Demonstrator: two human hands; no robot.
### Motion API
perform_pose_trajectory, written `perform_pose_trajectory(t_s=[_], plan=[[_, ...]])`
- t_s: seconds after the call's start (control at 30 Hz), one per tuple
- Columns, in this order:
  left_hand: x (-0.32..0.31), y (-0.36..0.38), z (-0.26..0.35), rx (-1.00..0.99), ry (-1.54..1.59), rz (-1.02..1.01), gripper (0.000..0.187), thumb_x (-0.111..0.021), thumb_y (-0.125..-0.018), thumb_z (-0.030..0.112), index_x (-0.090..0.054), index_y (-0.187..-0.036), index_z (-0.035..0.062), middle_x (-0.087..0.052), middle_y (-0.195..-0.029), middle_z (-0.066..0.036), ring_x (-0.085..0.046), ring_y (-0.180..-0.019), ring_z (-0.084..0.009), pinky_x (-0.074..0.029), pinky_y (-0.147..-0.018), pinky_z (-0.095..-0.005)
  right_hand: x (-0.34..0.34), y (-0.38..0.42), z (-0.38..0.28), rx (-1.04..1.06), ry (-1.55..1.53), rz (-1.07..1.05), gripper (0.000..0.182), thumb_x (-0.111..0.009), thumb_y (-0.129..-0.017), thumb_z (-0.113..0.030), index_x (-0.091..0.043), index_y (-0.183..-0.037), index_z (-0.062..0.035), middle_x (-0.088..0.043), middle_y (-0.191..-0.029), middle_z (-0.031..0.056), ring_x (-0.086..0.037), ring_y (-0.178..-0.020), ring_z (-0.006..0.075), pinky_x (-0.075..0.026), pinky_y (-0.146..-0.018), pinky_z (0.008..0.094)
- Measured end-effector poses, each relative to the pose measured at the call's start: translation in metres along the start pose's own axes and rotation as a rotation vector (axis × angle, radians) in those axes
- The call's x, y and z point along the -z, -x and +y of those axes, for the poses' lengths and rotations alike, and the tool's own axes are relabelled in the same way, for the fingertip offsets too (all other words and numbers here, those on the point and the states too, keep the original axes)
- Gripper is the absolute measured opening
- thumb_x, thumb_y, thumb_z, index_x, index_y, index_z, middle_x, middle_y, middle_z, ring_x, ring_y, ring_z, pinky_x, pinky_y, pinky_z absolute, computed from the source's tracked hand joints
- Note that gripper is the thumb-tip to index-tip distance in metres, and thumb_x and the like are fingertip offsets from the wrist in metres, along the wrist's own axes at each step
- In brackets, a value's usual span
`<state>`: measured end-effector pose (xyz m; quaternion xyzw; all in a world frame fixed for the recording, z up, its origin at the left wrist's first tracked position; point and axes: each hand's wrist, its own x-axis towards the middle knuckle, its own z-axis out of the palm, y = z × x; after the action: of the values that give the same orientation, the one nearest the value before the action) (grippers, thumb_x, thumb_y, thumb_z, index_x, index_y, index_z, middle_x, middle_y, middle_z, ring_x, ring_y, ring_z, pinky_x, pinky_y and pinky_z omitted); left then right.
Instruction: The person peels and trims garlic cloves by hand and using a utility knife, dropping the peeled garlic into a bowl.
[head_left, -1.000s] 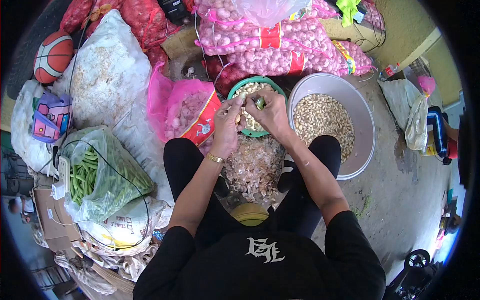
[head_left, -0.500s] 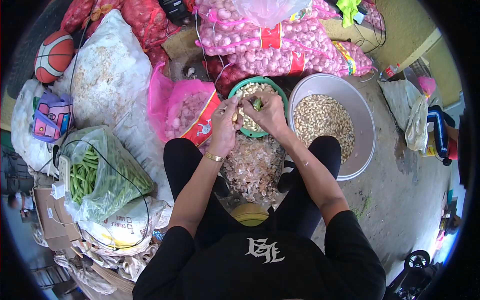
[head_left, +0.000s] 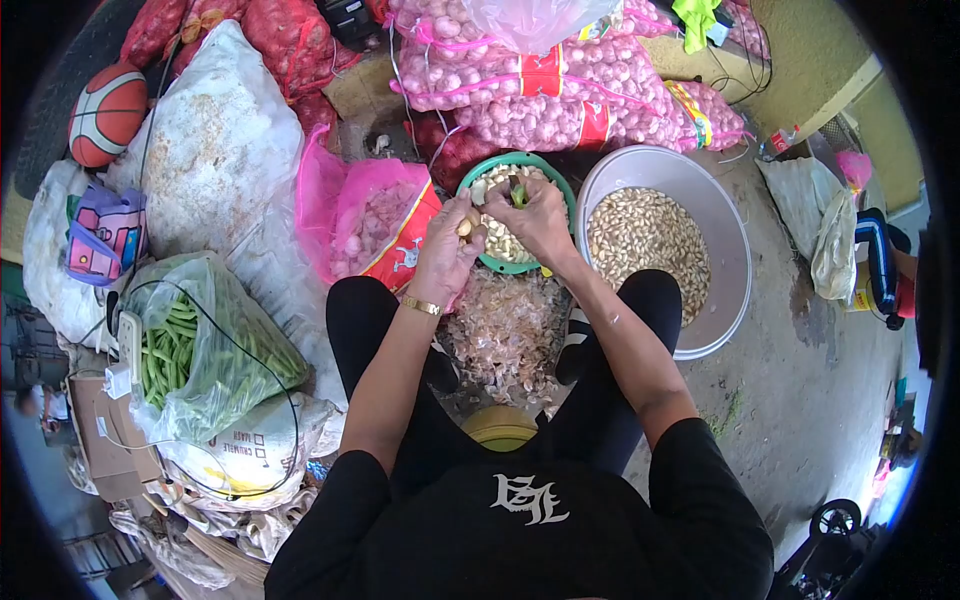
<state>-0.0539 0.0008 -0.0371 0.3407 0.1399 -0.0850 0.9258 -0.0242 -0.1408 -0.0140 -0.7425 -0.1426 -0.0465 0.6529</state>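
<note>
My left hand (head_left: 448, 248) is closed around a few garlic cloves (head_left: 465, 229), their pale brown skins showing at the fingertips. Just right of it, my right hand (head_left: 535, 222) grips a small green-handled tool (head_left: 517, 194); its working end is hidden by the fingers. Both hands are over the near part of a green basin (head_left: 567, 192) that holds peeled, whitish cloves (head_left: 510, 250). Below them, between my feet, lies a heap of papery garlic skins (head_left: 510, 330). An open pink mesh bag of garlic (head_left: 375, 220) leans beside my left hand.
A large whitish tub (head_left: 735, 290) with many cloves in it stands right of the basin. Filled garlic sacks (head_left: 610, 90) are stacked behind. On the left are a bag of green beans (head_left: 170, 350), a white sack (head_left: 200, 140) and a basketball (head_left: 108, 113).
My hands have drawn slightly apart. The left has shifted a little left and down, and more of the cloves in the basin shows between them.
</note>
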Motion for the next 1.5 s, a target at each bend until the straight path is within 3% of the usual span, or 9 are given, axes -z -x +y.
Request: perform_pose_trajectory(t_s=[0.23, 0.53, 0.63, 0.8, 0.97, 1.03, 1.27, 1.33, 1.5], plan=[[-0.006, 0.006, 0.003, -0.189, -0.284, 0.023, 0.026, -0.063, -0.093, 0.027, -0.064, -0.106, 0.0044, -0.049, -0.068, 0.005, -0.046, -0.049, -0.0044, -0.029, -0.039, -0.0173, 0.006, 0.001, -0.003, 0.091, 0.2, -0.027, 0.018, -0.07, -0.076, -0.013, -0.065, -0.082, 0.0033, -0.056, -0.057, 0.0081, -0.048, -0.054, 0.0075, -0.042, -0.05, 0.0295], [-0.005, 0.006, -0.003, -0.35, -0.457, 0.001, 0.025, -0.067, -0.09, 0.018, -0.064, -0.108, 0.0008, -0.064, -0.075, 0.0, -0.045, -0.045, -0.0016, -0.032, -0.038, -0.0173, 0.008, 0.0, 0.0, 0.159, 0.234, -0.003, 0.02, -0.07, -0.075, -0.014, -0.064, -0.082, 0.0036, -0.055, -0.056, 0.0106, -0.048, -0.052, 0.0101, -0.043, -0.051, 0.031], [-0.005, 0.005, -0.004, -0.329, -0.411, 0.026, 0.025, -0.067, -0.09, 0.018, -0.064, -0.107, 0.0009, -0.063, -0.074, 0.0, -0.046, -0.046, -0.0023, -0.032, -0.038, -0.0171, 0.011, 0.001, -0.006, 0.113, 0.266, -0.062, 0.019, -0.069, -0.077, -0.013, -0.064, -0.082, 0.0038, -0.058, -0.06, 0.0064, -0.048, -0.056, 0.0079, -0.043, -0.052, 0.0299], [-0.009, 0.008, 0.004, -0.168, -0.233, -0.02, 0.028, -0.067, -0.09, 0.023, -0.062, -0.108, 0.0023, -0.062, -0.079, -0.001, -0.046, -0.049, -0.0034, -0.031, -0.039, -0.0167, 0.011, 0.0, -0.003, -0.14, -0.091, -0.121, 0.017, -0.068, -0.085, -0.015, -0.064, -0.082, 0.0006, -0.061, -0.074, -0.0016, -0.049, -0.068, 0.0044, -0.042, -0.058, 0.0262], [-0.008, 0.007, 0.004, -0.126, -0.172, -0.064, 0.028, -0.066, -0.091, 0.026, -0.062, -0.108, 0.0043, -0.061, -0.084, 0.0, -0.046, -0.052, -0.0034, -0.03, -0.041, -0.0161, 0.01, 0.001, -0.007, -0.115, -0.153, -0.103, 0.019, -0.07, -0.086, -0.018, -0.067, -0.086, 0.0003, -0.065, -0.077, 0.0017, -0.053, -0.069, 0.0051, -0.044, -0.061, 0.0247], [-0.008, 0.007, 0.005, -0.136, -0.248, -0.07, 0.028, -0.063, -0.093, 0.025, -0.062, -0.115, 0.0076, -0.05, -0.067, 0.005, -0.046, -0.052, -0.0043, -0.032, -0.038, -0.0155, 0.011, 0.001, -0.006, -0.118, -0.165, -0.111, 0.019, -0.07, -0.086, -0.018, -0.068, -0.088, 0.0007, -0.067, -0.078, 0.0025, -0.055, -0.069, 0.0055, -0.045, -0.062, 0.0245], [-0.007, 0.006, 0.004, -0.16, -0.281, -0.068, 0.028, -0.062, -0.094, 0.024, -0.062, -0.117, 0.0077, -0.052, -0.068, 0.004, -0.046, -0.051, -0.0043, -0.032, -0.038, -0.0155, 0.012, 0.0, 0.01, -0.055, -0.128, -0.103, 0.019, -0.068, -0.088, -0.017, -0.069, -0.093, 0.0018, -0.069, -0.079, 0.0031, -0.058, -0.071, 0.0062, -0.047, -0.064, 0.0261], [-0.006, 0.007, 0.005, -0.124, -0.233, -0.098, 0.027, -0.064, -0.092, 0.023, -0.062, -0.113, 0.0058, -0.063, -0.089, -0.002, -0.048, -0.052, -0.0038, -0.031, -0.04, -0.0163, 0.012, -0.002, 0.01, -0.053, -0.126, -0.111, 0.018, -0.067, -0.089, -0.016, -0.069, -0.094, 0.0018, -0.069, -0.08, 0.0031, -0.058, -0.072, 0.0061, -0.047, -0.066, 0.0259], [-0.004, 0.005, 0.007, -0.069, -0.134, -0.147, 0.026, -0.063, -0.093, 0.023, -0.059, -0.114, 0.0076, -0.063, -0.089, -0.004, -0.049, -0.052, -0.0049, -0.031, -0.04, -0.0158, 0.013, -0.001, 0.005, -0.045, -0.162, -0.135, 0.019, -0.066, -0.089, -0.014, -0.069, -0.098, 0.0013, -0.069, -0.082, 0.0027, -0.058, -0.078, 0.0055, -0.047, -0.071, 0.0247]])
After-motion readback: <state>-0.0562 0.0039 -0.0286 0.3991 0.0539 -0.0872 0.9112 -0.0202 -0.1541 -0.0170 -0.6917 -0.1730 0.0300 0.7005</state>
